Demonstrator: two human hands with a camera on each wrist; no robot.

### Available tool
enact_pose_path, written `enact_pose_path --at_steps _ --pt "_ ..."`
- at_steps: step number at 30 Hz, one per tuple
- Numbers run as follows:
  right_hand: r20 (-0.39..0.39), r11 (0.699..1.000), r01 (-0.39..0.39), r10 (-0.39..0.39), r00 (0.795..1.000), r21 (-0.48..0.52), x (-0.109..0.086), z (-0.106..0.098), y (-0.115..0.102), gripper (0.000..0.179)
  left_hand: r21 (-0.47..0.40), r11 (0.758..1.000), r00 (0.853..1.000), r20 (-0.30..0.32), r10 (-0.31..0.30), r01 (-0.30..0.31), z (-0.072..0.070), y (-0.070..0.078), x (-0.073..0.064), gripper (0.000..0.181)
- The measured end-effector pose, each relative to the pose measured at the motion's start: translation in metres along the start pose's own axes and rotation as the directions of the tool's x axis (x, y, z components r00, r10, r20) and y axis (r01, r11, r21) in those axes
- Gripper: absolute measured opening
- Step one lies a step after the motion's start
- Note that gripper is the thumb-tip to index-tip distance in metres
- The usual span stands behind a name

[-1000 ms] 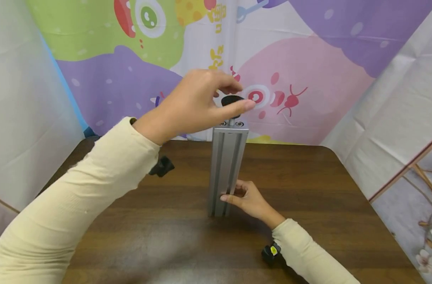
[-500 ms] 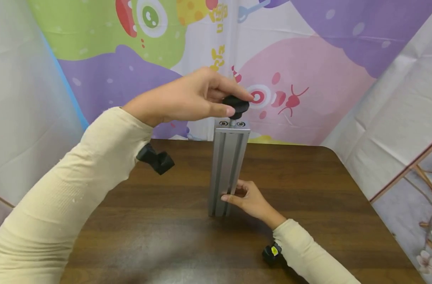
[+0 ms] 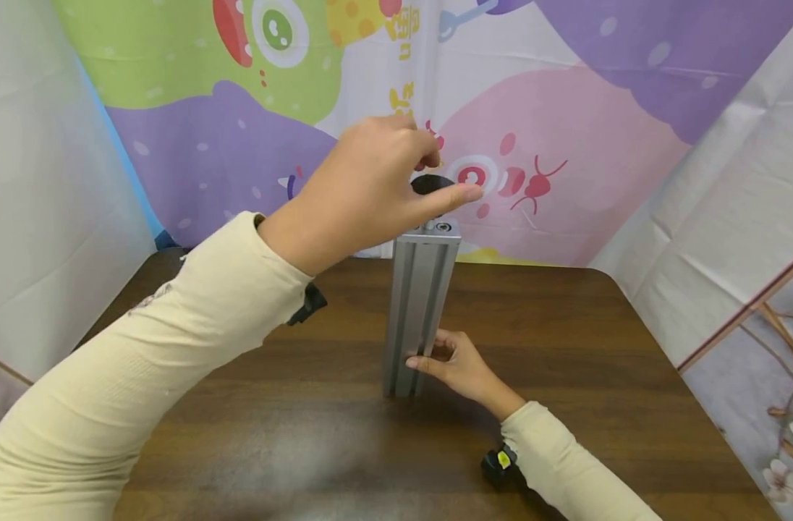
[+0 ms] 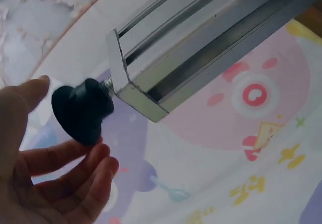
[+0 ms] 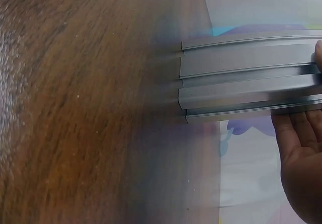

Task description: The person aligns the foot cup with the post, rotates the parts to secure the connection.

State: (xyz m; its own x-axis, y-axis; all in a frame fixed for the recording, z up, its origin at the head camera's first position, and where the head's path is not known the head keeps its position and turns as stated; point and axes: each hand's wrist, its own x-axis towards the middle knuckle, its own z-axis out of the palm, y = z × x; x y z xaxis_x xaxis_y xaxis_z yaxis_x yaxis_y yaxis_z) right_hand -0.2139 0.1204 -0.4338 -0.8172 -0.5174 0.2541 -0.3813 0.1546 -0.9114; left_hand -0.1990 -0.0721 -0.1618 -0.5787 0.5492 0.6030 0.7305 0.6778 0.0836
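Observation:
A grey slotted aluminium profile (image 3: 416,311) stands upright on the wooden table (image 3: 292,434). A black screw knob (image 4: 83,110) sits on its top end, with a short length of thread showing beneath it. My left hand (image 3: 370,184) is at the knob, fingers curled round its rim on the far side. In the left wrist view, a fingertip touches the rim and the thumb lies close to the opposite edge, seemingly just apart. Low on the profile, my right hand (image 3: 464,369) grips it between thumb and fingers, partly hidden behind the metal.
A cloth with cartoon figures (image 3: 533,145) hangs behind the table. White cloth walls (image 3: 709,210) close in both sides. A black wrist mount (image 3: 497,463) hangs under the right sleeve, close above the tabletop.
Half a second ago, the left thumb and finger pinched the knob. The left wrist has since rotated, carrying the thumb right across the near side. The right hand and profile stay put.

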Motion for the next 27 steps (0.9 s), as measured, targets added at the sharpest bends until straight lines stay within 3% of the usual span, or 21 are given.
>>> enact_pose_path --at_steps 4,7,11,13,14,15,17,19,20,21,23,24,27 --pt "-0.001 1.000 -0.001 0.001 1.000 0.007 0.000 0.000 0.000 0.022 0.121 0.993 1.000 -0.017 0.009 -0.007 0.001 0.007 -0.001 0.051" --pt "-0.003 1.000 -0.002 0.002 1.000 0.008 0.000 0.000 -0.001 0.022 0.116 0.993 1.000 -0.003 0.001 -0.001 0.000 0.008 0.001 0.048" --pt "-0.005 1.000 -0.007 0.007 1.000 0.000 0.000 0.000 -0.002 0.021 -0.043 0.999 0.996 0.091 0.004 0.000 -0.005 0.003 0.005 0.033" --pt "-0.006 1.000 -0.009 0.009 1.000 -0.009 0.000 0.000 -0.002 0.021 -0.206 0.978 0.982 0.189 -0.002 0.041 -0.010 -0.002 0.007 0.027" --pt "-0.007 1.000 -0.011 0.011 1.000 -0.014 0.000 0.000 -0.001 0.021 -0.312 0.946 0.968 0.251 -0.004 0.085 -0.012 -0.006 0.008 0.029" --pt "-0.009 1.000 -0.013 0.012 1.000 -0.019 0.000 -0.001 -0.001 0.022 -0.414 0.899 0.949 0.315 -0.004 0.141 -0.015 -0.009 0.008 0.033" --pt "-0.012 1.000 -0.013 0.013 1.000 -0.027 0.000 -0.001 -0.001 0.022 -0.577 0.773 0.908 0.418 0.002 0.264 -0.017 -0.017 0.009 0.043" --pt "-0.012 0.999 -0.016 0.016 1.000 -0.030 0.000 -0.001 0.000 0.023 -0.681 0.637 0.874 0.485 0.025 0.360 -0.018 -0.023 0.010 0.049" --pt "-0.010 0.999 -0.019 0.019 1.000 -0.028 0.000 -0.001 0.001 0.024 -0.703 0.595 0.863 0.504 0.030 0.390 -0.017 -0.025 0.010 0.050" --pt "-0.008 0.999 -0.023 0.023 1.000 -0.029 0.000 -0.001 0.001 0.024 -0.711 0.579 0.859 0.510 0.033 0.400 -0.016 -0.026 0.010 0.049" --pt "-0.006 0.999 -0.031 0.031 0.999 -0.028 0.000 -0.001 0.001 0.024 -0.695 0.610 0.872 0.490 0.014 0.381 -0.014 -0.025 0.009 0.044" --pt "-0.007 0.999 -0.035 0.035 0.999 -0.027 0.000 -0.001 0.001 0.024 -0.666 0.660 0.888 0.460 -0.003 0.347 -0.013 -0.023 0.009 0.041" --pt "-0.012 0.999 -0.026 0.026 1.000 -0.026 0.001 0.000 0.001 0.023 -0.448 0.876 0.952 0.303 -0.038 0.177 -0.009 -0.014 0.006 0.039"
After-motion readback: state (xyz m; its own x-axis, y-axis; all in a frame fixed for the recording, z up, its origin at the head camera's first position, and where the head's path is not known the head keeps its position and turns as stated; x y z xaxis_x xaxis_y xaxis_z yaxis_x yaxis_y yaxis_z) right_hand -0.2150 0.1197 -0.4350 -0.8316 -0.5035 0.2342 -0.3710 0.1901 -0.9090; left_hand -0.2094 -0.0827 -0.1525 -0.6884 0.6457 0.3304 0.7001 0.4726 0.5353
